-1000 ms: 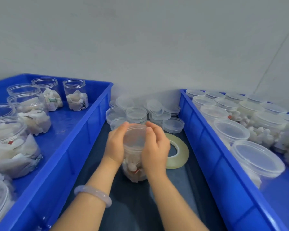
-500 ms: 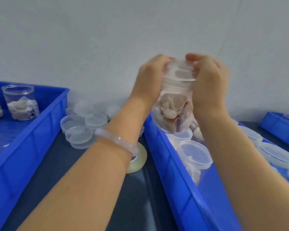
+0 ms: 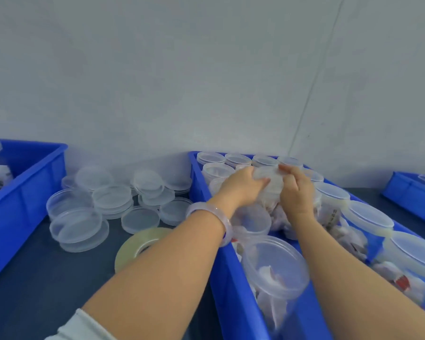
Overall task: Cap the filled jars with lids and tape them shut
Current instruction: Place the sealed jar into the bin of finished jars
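Blur softens the clear round plastic jar, and fingers cover most of its wall, so its mouth is hard to make out. The left hand and right hand each curl a grip round its upper sides. It stands roughly upright, long axis near vertical, among lidded clear jars in the right blue plastic bin; its base is hidden. Loose clear round lids and a flat roll of clear tape lie on the dark desk.

Clear plastic jars; glossy blue bins
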Demonstrator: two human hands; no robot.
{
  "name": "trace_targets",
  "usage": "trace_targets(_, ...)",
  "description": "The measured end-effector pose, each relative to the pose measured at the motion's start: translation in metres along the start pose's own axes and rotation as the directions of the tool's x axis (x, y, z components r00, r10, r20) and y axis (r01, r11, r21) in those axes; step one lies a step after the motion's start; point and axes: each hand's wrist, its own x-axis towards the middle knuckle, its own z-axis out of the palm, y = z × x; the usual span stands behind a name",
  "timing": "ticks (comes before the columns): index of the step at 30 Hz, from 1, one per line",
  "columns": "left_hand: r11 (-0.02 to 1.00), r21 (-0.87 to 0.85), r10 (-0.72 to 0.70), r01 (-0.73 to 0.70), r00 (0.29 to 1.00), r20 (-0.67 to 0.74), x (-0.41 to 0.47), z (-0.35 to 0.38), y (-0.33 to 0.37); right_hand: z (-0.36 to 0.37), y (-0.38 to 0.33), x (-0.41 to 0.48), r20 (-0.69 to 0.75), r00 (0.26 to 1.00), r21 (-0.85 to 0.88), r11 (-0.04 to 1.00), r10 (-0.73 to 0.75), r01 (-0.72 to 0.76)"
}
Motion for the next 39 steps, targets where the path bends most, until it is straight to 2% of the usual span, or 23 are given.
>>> trace_targets(2,0.954,0.298,0.008,-0.012,1.000,0.015,0.003,0.010,-0.005,0.003,0.020,0.000,0.054,0.996,-0.087,0.994,0.075,-0.071)
trace_targets(4,0.884,0.464,0.062,-0.062,0.998,0.015,0.004,0.016,-0.008,0.006,0.029,-0.001,0.077,0.993,-0.193,0.979,0.090,-0.073)
trace_targets(8,0.868,0.489,0.133,-0.087,0.989,-0.060,0.005,0.017,-0.009,0.008,0.029,0.003,0.021,1.000,-0.267,0.964,0.021,-0.014)
trace_targets(9,0.861,0.502,0.123,-0.081,0.991,-0.050,0.005,0.017,-0.008,0.008,0.028,0.003,0.048,0.999,-0.365,0.930,-0.023,0.039)
trace_targets(10,0.856,0.511,0.102,-0.078,0.995,-0.018,0.003,0.017,-0.007,0.006,0.028,0.002,0.111,0.990,-0.533,0.836,-0.088,0.134)
trace_targets(12,0.868,0.489,0.075,-0.085,0.996,0.040,-0.003,0.014,-0.001,0.003,0.027,0.005,0.295,0.950,-0.779,0.550,-0.104,0.302)
trace_targets(13,0.875,0.475,0.096,-0.096,0.995,0.024,-0.007,0.010,0.001,0.000,0.024,0.010,0.346,0.937,-0.812,0.486,-0.046,0.324)
trace_targets(16,0.902,0.407,0.226,-0.145,0.961,-0.158,-0.020,-0.017,0.005,-0.005,-0.006,0.028,0.391,0.908,-0.845,0.450,0.154,0.288)
trace_targets(18,0.913,0.386,0.220,-0.132,0.956,-0.192,-0.029,-0.044,-0.002,0.002,-0.040,0.031,0.410,0.900,-0.811,0.509,0.147,0.287)
trace_targets(21,0.880,0.475,0.165,-0.035,0.958,-0.234,-0.047,-0.099,-0.028,0.045,-0.098,0.011,0.498,0.867,-0.624,0.681,-0.032,0.384)
trace_targets(23,0.850,0.523,0.097,0.062,0.957,-0.272,-0.065,-0.138,-0.054,0.086,-0.137,-0.017,0.619,0.776,-0.470,0.735,-0.119,0.488)
trace_targets(25,0.808,0.562,0.007,0.175,0.952,-0.307,-0.090,-0.177,-0.082,0.130,-0.171,-0.048,0.716,0.666,-0.324,0.746,-0.209,0.582)
trace_targets(28,0.741,0.582,-0.111,0.335,0.916,-0.386,-0.129,-0.233,-0.122,0.190,-0.211,-0.099,0.783,0.546,-0.121,0.787,-0.299,0.605)
trace_targets(31,0.658,0.580,-0.214,0.480,0.858,-0.467,-0.155,-0.277,-0.164,0.239,-0.233,-0.140,0.839,0.453,-0.004,0.830,-0.301,0.558)
trace_targets(34,0.596,0.550,-0.345,0.585,0.805,-0.482,-0.160,-0.301,-0.202,0.275,-0.245,-0.165,0.876,0.402,0.045,0.876,-0.265,0.481)
trace_targets(39,0.534,0.538,-0.488,0.652,0.758,-0.433,-0.147,-0.318,-0.246,0.315,-0.255,-0.170,0.904,0.399,-0.058,0.880,-0.155,0.472)
